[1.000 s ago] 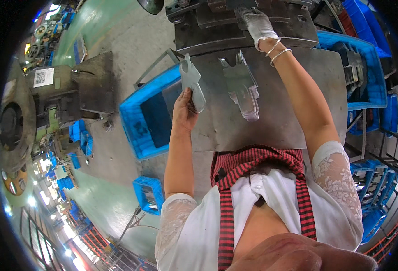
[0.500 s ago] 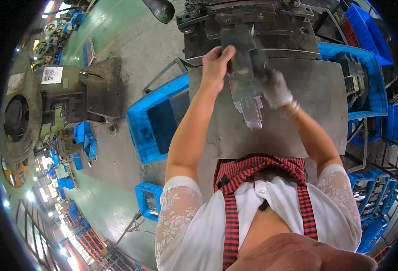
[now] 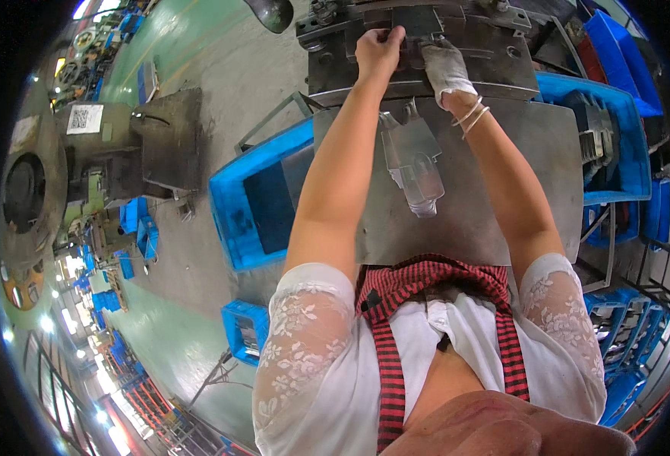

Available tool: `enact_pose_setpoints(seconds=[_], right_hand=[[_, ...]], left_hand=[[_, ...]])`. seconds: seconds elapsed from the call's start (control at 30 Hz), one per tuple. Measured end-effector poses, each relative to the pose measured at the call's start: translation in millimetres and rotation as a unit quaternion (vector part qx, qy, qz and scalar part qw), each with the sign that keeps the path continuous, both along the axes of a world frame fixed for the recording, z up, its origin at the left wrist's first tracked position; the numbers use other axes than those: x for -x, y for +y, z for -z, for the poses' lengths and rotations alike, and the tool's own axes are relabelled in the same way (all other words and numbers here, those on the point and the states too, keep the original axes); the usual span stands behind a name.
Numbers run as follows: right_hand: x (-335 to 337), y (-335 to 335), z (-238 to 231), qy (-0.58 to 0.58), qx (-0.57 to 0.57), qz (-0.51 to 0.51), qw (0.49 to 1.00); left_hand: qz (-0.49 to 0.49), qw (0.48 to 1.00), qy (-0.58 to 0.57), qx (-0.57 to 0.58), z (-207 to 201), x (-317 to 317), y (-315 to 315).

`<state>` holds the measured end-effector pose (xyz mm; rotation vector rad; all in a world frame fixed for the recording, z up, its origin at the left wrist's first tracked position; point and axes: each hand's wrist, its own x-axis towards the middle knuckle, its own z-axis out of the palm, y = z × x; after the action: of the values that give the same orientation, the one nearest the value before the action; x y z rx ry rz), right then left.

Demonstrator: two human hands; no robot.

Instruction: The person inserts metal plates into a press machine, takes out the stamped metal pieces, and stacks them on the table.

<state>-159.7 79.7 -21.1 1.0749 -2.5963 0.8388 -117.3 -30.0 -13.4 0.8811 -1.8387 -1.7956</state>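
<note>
A flat metal piece (image 3: pixel 417 23) lies at the die (image 3: pixel 487 70) of a press at the top of the view. My bare left hand (image 3: pixel 379 53) pinches its left edge between thumb and fingers. Opposite, my right hand (image 3: pixel 446 67), in a whitish glove, has its fingers curled at the piece's right edge; the fingertips are partly hidden. Nearer to me, a small stack of shaped sheet-metal blanks (image 3: pixel 415 148) rests on the metal table (image 3: pixel 517 182), between my forearms.
A blue crate (image 3: pixel 225 228) stands left of the table. Another blue crate (image 3: pixel 639 152) with metal parts is at the right, near more stacked crates (image 3: pixel 620 45). A dark rounded lamp-like object (image 3: pixel 274 14) hangs at the top. Further left is another machine (image 3: pixel 107 152).
Both hands have moved forward from over the stack to the die, carrying a flat metal piece. The blanks on the table are now uncovered.
</note>
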Motion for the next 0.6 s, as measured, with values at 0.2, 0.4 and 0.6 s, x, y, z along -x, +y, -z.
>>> enact_pose_setpoints(seconds=[0.2,0.4,0.6], right_hand=[[4.5,4.4,-0.7,0.107,-0.040,-0.030,0.993],[16.7,16.7,3.4,0.385,-0.168,-0.057,0.906],[-31.0,37.5,26.0,-0.539,0.476,-0.105,0.687]], left_hand=[[0.207,0.752,-0.111,0.616,21.8,-113.3,60.9],[0.202,0.872,0.017,0.446,47.8,-134.4,56.8],[-0.003,0.989,0.134,0.066,66.5,-145.6,72.0]])
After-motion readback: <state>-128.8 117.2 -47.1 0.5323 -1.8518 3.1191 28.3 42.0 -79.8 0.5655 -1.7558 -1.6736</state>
